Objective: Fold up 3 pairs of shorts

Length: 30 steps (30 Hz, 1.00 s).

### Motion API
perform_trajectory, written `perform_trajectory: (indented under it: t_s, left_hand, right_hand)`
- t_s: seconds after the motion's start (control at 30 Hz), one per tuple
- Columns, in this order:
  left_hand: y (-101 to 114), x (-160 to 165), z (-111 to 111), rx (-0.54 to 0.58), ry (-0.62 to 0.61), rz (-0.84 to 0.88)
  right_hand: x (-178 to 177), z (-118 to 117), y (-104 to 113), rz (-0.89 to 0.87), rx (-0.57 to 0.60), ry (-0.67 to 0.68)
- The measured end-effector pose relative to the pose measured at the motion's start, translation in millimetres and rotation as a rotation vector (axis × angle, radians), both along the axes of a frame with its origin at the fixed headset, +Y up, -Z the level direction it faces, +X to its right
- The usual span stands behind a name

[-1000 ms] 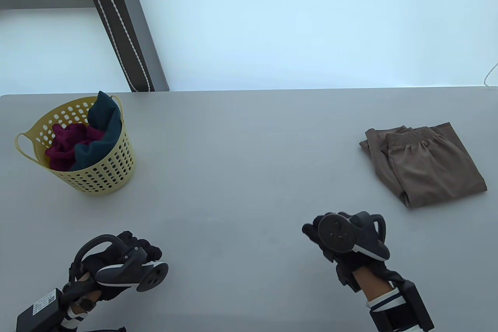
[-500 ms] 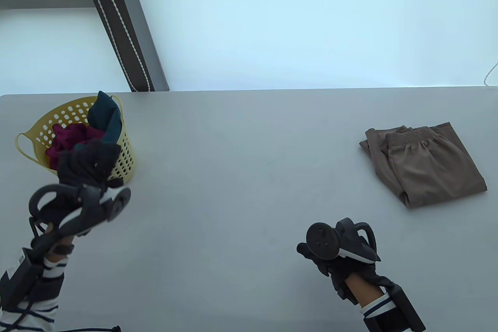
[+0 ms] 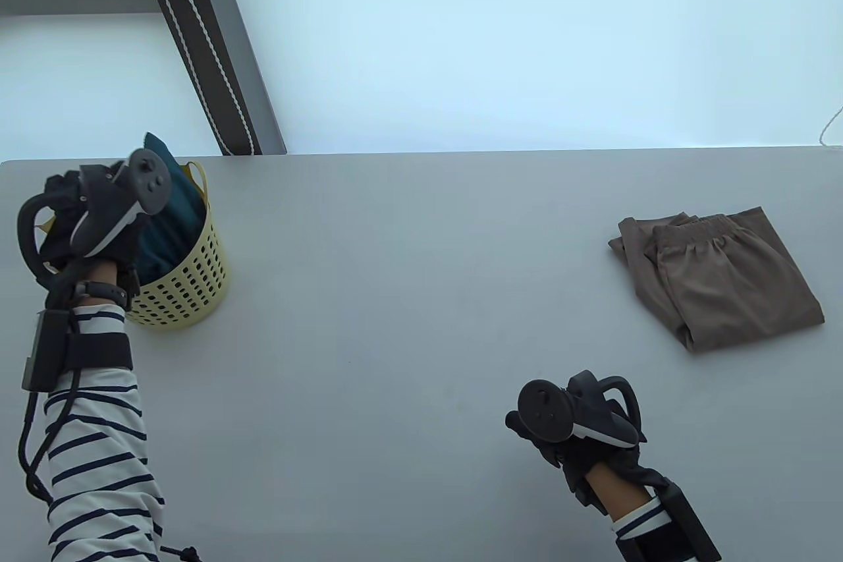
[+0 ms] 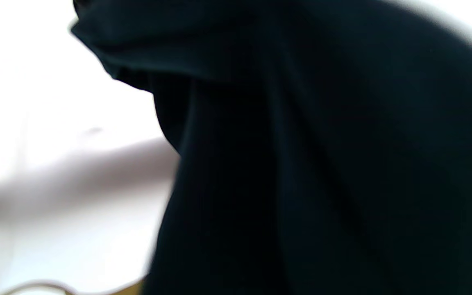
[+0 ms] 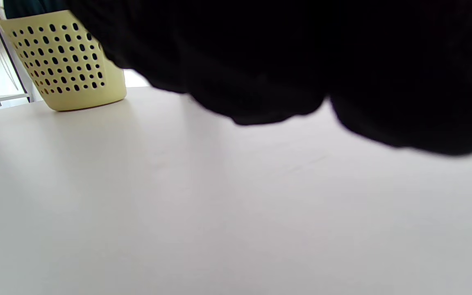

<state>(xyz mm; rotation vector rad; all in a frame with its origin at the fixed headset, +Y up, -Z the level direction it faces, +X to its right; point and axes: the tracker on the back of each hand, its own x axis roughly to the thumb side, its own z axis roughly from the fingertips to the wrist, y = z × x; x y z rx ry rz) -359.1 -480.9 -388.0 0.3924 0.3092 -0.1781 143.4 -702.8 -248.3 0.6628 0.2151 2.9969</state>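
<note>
One pair of brown shorts (image 3: 718, 279) lies folded flat at the right side of the tabletop (image 3: 408, 298), set well away from the working space, likely so it stays out of the way of the next fold. Other garments sit in the yellow perforated basket (image 3: 191, 279) at the far left: teal fabric (image 3: 174, 219) pokes above its rim, and whatever else is inside is hidden by the arm. Over the basket's mouth hangs the left hand (image 3: 79, 226), seemingly going for the next pair; its fingers are hidden under the tracker, and the left wrist view shows only dark, blurred cloth close to the lens, so I cannot tell whether that grip is spread or pinching fabric. Near the front edge, the right hand (image 3: 566, 437) sits low over bare tabletop, well apart from both basket and folded shorts, fingers loosely curled and holding nothing, probably waiting to help spread the next pair. By this layout, roughly a third of the job looks done.
</note>
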Motion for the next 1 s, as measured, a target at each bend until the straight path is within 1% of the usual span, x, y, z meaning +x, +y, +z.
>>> perform_trajectory:
  t_s: [0.03, 0.07, 0.13, 0.2, 0.27, 0.3, 0.37, 0.4, 0.43, 0.5, 0.53, 0.6, 0.63, 0.7, 0.73, 0.77, 0.8, 0.83, 0.87, 0.9, 0.93, 0.97, 1.0]
  left_hand:
    - [23.8, 3.7, 13.4, 0.118, -0.039, 0.016]
    - [45.0, 8.1, 27.7, 0.211, -0.088, 0.029]
    - [84.9, 19.5, 60.9, 0.373, -0.205, 0.048]
    - [117.3, 31.6, 91.1, 0.471, -0.297, 0.064]
    - [139.7, 44.1, 113.8, 0.506, -0.392, 0.093]
    - [147.4, 51.3, 122.4, 0.501, -0.439, 0.115]
    - [153.2, 69.7, 134.1, 0.465, -0.530, 0.164]
    - [150.9, 78.4, 134.6, 0.434, -0.564, 0.184]
    - [144.2, 90.5, 132.3, 0.374, -0.604, 0.214]
    - [124.6, 109.6, 120.9, 0.248, -0.661, 0.264]
    - [107.8, 121.4, 110.1, 0.159, -0.693, 0.300]
    - [63.4, 145.4, 82.5, -0.062, -0.743, 0.388]
    - [45.4, 153.3, 71.8, -0.135, -0.747, 0.418]
    - [-13.8, 174.6, 39.2, -0.329, -0.721, 0.458]
    - [-43.2, 182.5, 24.4, -0.402, -0.696, 0.460]
    - [-61.4, 186.6, 15.3, -0.440, -0.680, 0.456]
    - [-84.2, 190.9, 4.3, -0.476, -0.651, 0.445]
    - [-107.0, 194.4, -5.5, -0.477, -0.626, 0.438]
    - [-123.6, 196.4, -11.4, -0.436, -0.605, 0.389]
    - [-132.6, 197.7, -13.2, -0.395, -0.604, 0.322]
    - [-140.2, 199.3, -12.0, -0.332, -0.604, 0.215]
    - [-145.6, 201.2, -9.0, -0.273, -0.618, 0.083]
    - [-151.2, 203.7, -4.0, -0.228, -0.655, -0.095]
  right_hand:
    - [0.5, 0.3, 1.1, 0.001, 0.007, 0.002]
    - [0.8, 0.5, 1.9, 0.000, 0.010, 0.002]
    - [1.5, 1.1, 3.9, -0.006, 0.020, 0.002]
    - [1.6, 1.1, 5.0, -0.012, 0.021, 0.002]
    - [1.8, 1.0, 5.8, -0.017, 0.023, 0.003]
    - [2.0, 0.9, 5.9, -0.020, 0.024, 0.003]
    - [2.7, 1.2, 7.1, -0.023, 0.027, 0.003]
    - [3.3, 1.4, 8.3, -0.024, 0.034, 0.002]
    - [3.9, 1.6, 9.4, -0.026, 0.041, 0.001]
    - [4.4, 1.8, 10.3, -0.028, 0.046, -0.001]
    - [4.8, 1.9, 10.4, -0.029, 0.047, -0.002]
    - [5.4, 1.6, 9.4, -0.023, 0.043, -0.005]
    - [5.4, 1.7, 9.3, -0.021, 0.043, -0.005]
    - [6.4, 1.2, 8.6, -0.008, 0.039, -0.009]
    - [7.5, 1.1, 8.7, 0.000, 0.037, -0.015]
    - [8.4, 1.2, 9.1, 0.005, 0.038, -0.019]
    - [9.4, 1.3, 9.5, 0.010, 0.043, -0.023]
    - [10.9, 1.5, 10.0, 0.018, 0.048, -0.030]
    - [12.0, 1.6, 10.1, 0.023, 0.049, -0.033]
    - [12.4, 1.7, 10.0, 0.025, 0.048, -0.034]
    - [12.5, 1.7, 9.9, 0.027, 0.044, -0.033]
    - [12.2, 2.0, 10.2, 0.028, 0.039, -0.032]
    - [11.8, 2.0, 9.9, 0.027, 0.034, -0.029]
